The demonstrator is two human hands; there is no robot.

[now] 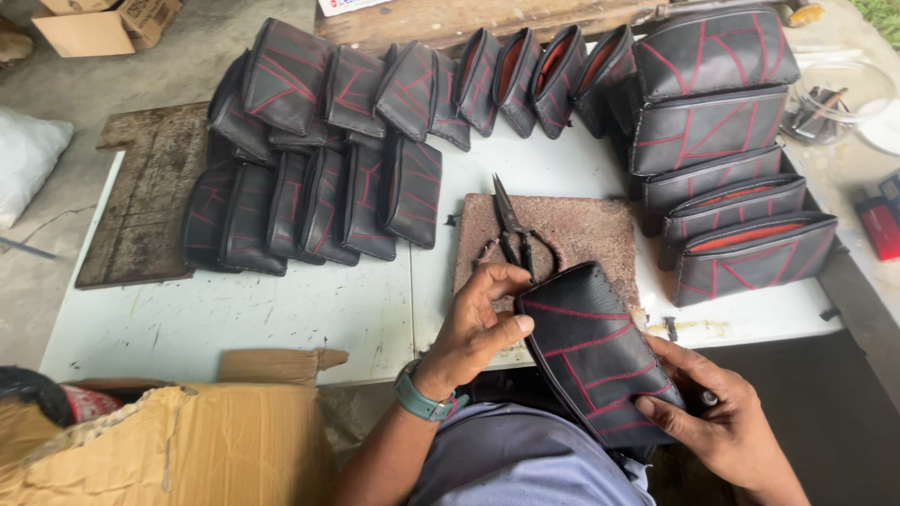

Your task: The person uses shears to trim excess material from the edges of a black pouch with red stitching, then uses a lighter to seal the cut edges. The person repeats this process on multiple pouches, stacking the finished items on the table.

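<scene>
Black leather-like pouch with red stitched lines [595, 361] is what we are holding between both hands, tilted over the near edge of the white surface [281, 314]. Our left hand [473, 328] is clasping its upper left corner, thumb pressed along the edge and fingers [497, 277] curled over the top. Our right hand [717, 417] is supporting the lower right end, fingers pressed flat against the face of the pouch, thumb hidden behind it.

Just beyond our left fingers, a pair of dark metal snips [511, 230] is lying on a reddish-brown square mat [591, 234]. Further out, rows of matching black pouches [319, 197] are standing on edge, and to the right a stack of larger matching pouches [722, 141] is leaning near a clear glass bowl [839, 98]. A torn cardboard box [178, 440] is sitting to the left of our wrist.

We judge we are inspecting the pouch for loose threads; trimming would call for freeing one hand to reach the snips.
</scene>
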